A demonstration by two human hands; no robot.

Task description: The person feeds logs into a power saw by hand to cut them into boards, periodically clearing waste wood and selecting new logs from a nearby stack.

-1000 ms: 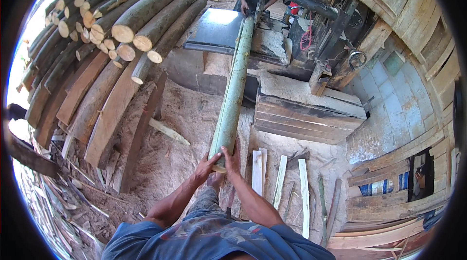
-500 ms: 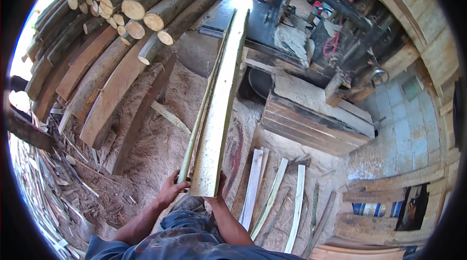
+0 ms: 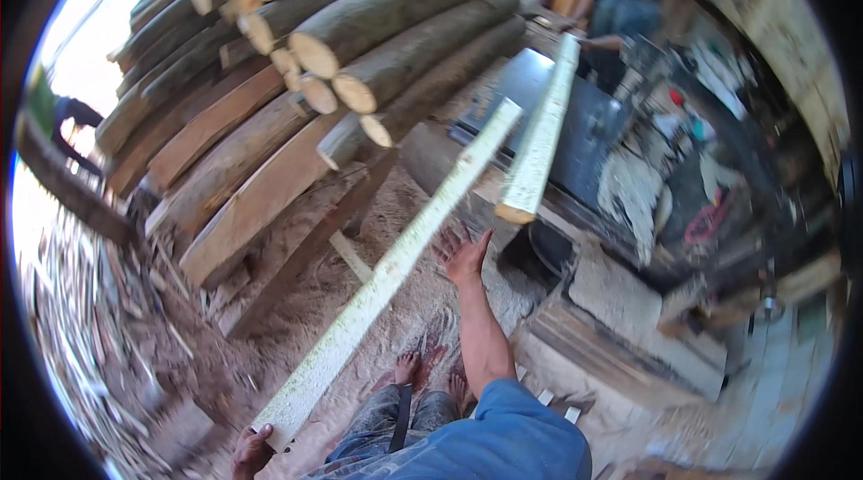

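Note:
My left hand [image 3: 253, 453], at the lower left, is closed round the near end of a long pale sawn strip [image 3: 378, 291], which slants up toward the middle. My right hand [image 3: 462, 251] is open, fingers spread, just below the near end of a second, wider pale piece [image 3: 535, 147] with a flat cut face. That piece lies over the saw table [image 3: 584, 170], its far end by the co-worker's hand [image 3: 589, 43].
A log pile [image 3: 404, 35] fills the upper left, with loose offcuts [image 3: 90, 300] below it. A co-worker [image 3: 620, 4] stands behind the saw machine [image 3: 737, 165]. Stacked timbers [image 3: 611, 336] lie at the right; sawdust [image 3: 270, 363] covers the floor.
The long piece has parted in two. My left hand has carried the narrow strip down and left; my right hand has let go of the wider piece and opened. The view has turned.

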